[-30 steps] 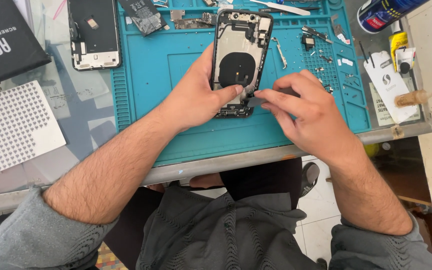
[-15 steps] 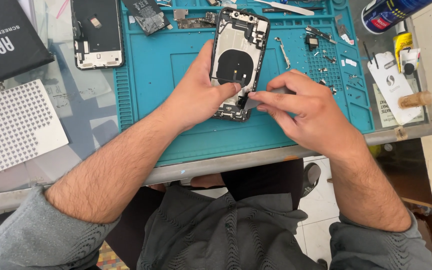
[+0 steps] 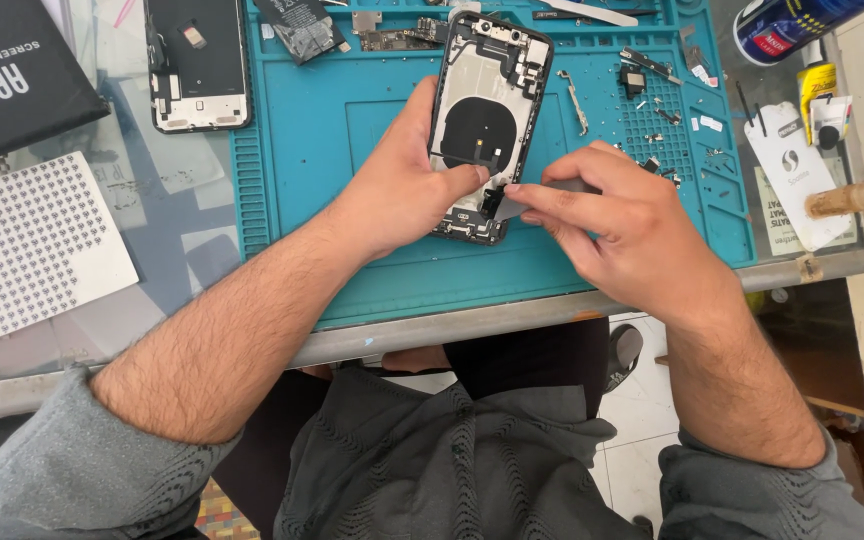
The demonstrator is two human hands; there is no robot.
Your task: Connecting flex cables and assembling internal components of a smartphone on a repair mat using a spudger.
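While the left hand grips the opened phone housing, the right hand pinches a thin pry tool at its lower end, likely needing gentle levering.

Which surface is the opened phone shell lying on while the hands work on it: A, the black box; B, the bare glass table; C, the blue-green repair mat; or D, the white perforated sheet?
C: the opened phone shell lies on the blue-green repair mat, with the left hand steadying it and the right hand pressing a small flat tool at its lower end.
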